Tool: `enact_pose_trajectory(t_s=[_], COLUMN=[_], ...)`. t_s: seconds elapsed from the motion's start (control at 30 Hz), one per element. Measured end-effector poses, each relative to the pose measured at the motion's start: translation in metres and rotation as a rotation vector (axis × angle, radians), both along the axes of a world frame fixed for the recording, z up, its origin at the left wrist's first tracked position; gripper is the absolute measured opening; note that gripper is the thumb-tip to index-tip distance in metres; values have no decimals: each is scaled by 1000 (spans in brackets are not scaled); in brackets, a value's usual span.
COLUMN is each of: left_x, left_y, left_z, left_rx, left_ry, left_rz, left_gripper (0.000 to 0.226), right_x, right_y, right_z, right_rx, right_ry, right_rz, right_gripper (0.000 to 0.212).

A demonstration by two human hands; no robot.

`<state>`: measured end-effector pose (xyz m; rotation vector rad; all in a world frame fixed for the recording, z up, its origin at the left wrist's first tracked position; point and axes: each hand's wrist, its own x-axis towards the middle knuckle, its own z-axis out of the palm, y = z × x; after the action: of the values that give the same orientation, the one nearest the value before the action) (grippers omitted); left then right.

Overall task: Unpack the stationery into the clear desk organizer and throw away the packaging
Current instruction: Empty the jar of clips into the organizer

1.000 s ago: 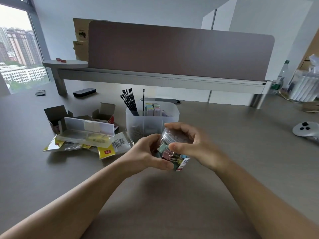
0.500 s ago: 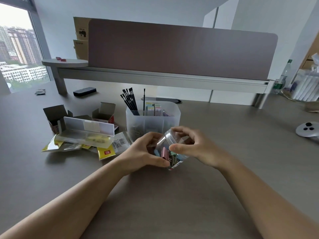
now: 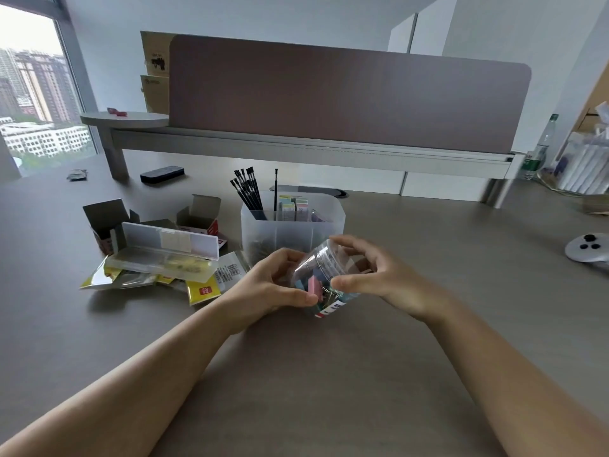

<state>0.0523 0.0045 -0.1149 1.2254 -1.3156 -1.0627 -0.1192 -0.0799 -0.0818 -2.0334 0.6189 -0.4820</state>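
A clear jar (image 3: 324, 278) of coloured binder clips (image 3: 313, 286) was held tilted above the desk (image 3: 329, 374), just before the clear organizer (image 3: 291, 227). The body was clasped in the left hand (image 3: 267, 288)'s grip; the lid end was pinched by the right hand (image 3: 379, 278).

An office: a grey desk (image 3: 395, 374) with a brown divider (image 3: 346, 94) at its far edge, and towers (image 3: 39, 80) through the left window.
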Motion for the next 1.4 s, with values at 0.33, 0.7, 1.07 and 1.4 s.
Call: enact_pose_trajectory(t_s=[0.33,0.7,1.07,1.4], left_x=[7,5,-3,8], left_y=[-2,2,-4,-53], left_z=[-3,0,44,113], left_rx=[6,-5,13,189], left_ry=[197,338,358,83], left_rz=[45,16,-67,112], left_gripper=[55,48,50,21], right_x=[-21,-24,15,25], right_y=[-20,-16,-16,-53], right_z=[-6,-15,21,55], right_rx=[-43,-350,559,463], right_ry=[-14,251,-383,-455], right_rz=[-183,-307,-52,-167], right_gripper=[78,51,27,18])
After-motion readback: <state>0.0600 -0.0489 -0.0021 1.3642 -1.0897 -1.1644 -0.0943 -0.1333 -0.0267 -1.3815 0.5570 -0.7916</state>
